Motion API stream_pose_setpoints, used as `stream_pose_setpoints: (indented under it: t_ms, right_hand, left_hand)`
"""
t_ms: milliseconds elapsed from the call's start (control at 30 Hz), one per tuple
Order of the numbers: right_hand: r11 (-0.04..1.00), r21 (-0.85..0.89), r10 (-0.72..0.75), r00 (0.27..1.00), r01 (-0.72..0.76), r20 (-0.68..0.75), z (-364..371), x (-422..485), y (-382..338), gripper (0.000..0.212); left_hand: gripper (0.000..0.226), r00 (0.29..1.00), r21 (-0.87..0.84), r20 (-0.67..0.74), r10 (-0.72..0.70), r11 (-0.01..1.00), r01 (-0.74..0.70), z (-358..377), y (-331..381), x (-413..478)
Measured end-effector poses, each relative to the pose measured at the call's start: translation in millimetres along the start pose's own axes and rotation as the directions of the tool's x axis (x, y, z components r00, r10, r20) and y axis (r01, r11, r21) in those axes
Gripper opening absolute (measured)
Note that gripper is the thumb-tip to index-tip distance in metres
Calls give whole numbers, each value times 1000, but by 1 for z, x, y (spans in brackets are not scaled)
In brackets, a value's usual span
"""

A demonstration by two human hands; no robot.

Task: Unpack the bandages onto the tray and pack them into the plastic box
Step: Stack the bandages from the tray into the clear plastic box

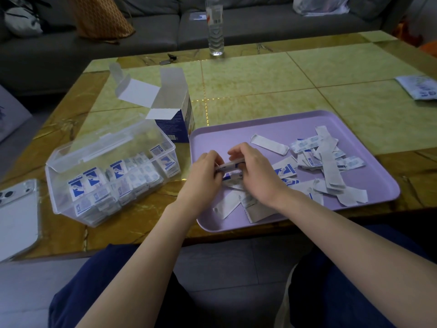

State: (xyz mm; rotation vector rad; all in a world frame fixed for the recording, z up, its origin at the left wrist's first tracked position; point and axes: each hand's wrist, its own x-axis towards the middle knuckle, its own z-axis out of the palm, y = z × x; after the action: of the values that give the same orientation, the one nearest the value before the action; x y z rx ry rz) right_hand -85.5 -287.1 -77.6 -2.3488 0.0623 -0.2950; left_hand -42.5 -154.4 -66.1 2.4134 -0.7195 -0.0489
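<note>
Sofa (151, 24): grey, behind the table; a patterned cushion (104, 17) lies on it
Table (260, 76): green tiles with a brown marbled border; everything below stands on it
Tray (224, 138): lilac, at the near edge on the right
Plastic box (50, 176): clear, left of the tray and apart from it; lid (101, 147) tipped back; rows of packed bandages (118, 183) stand upright inside
Phone (16, 216): white, face down at the near left corner
Carton (175, 114): blue and white, flaps open, just behind the box and the tray's far left corner
Bottle (214, 27): clear, upright at the far edge
Left hand (203, 171): over the tray's left part; fingers curled, pinching the left end of a small stack
Right hand (253, 171): just beside the left; fingers curled round the stack's right end
Small stack (230, 166): wrapped bandages held level between both hands, above the tray
Loose bandages (324, 162): scattered mostly over the tray's right half, some overlapping; a few lie under the hands
</note>
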Motion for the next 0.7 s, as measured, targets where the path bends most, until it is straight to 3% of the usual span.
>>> stream_pose_setpoints:
  t_ms: [67,233,333,400,533,700]
  right_hand:
    - [1000,-18,3,1000,-3,-14,-1,2,1,41]
    - [992,-128,-4,997,14,73,4,1,6,35]
    - [991,-132,-17,992,34,126,6,0,6,40]
    - [989,-143,-4,989,26,151,4,0,6,43]
    - [994,-100,-29,998,35,64,-3,3,4,38]
    - [985,-164,-18,983,48,184,0,3,9,41]
  left_hand:
    - [13,1000,4,-2,5,1000,-5,0,-1,1]
    - [16,987,236,158,19,970,-56,13,-2,-5]
    - [20,985,322,157,76,939,-124,17,-4,-5]
    - [18,988,268,123,94,955,-124,15,-3,-5]
    - [16,997,182,0,82,980,-81,10,1,-4]
    - [14,993,413,112,34,907,-77,16,-6,-5]
